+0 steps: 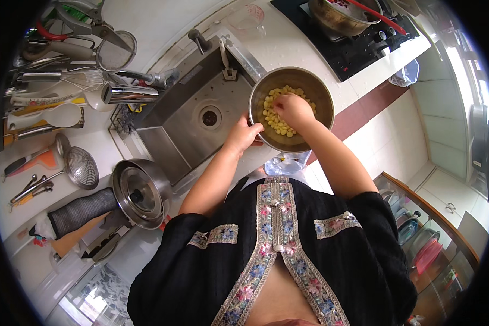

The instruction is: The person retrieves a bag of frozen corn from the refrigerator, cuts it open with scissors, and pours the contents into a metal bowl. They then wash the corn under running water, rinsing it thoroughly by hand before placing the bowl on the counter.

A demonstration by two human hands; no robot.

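Note:
A round stainless steel bowl [325, 104] is on the counter at the right edge of the sink. Many pale yellow seeds or beans [274, 120] lie over its bottom. My left hand [243, 134] grips the bowl's rim on the left, thumb over the edge and fingers underneath. My right hand [294, 109] reaches into the bowl, its curled fingers down among the yellow pieces. Whether the fingertips hold any of them is hidden.
Left of the bowl is a steel sink [212, 98] with a dark tap [199, 40]. A pot [344, 18] with a red-handled utensil stands on the black hob [330, 49]. Utensils hang at the left, including a wire skimmer [81, 167]; stacked steel pans [142, 193] stand below.

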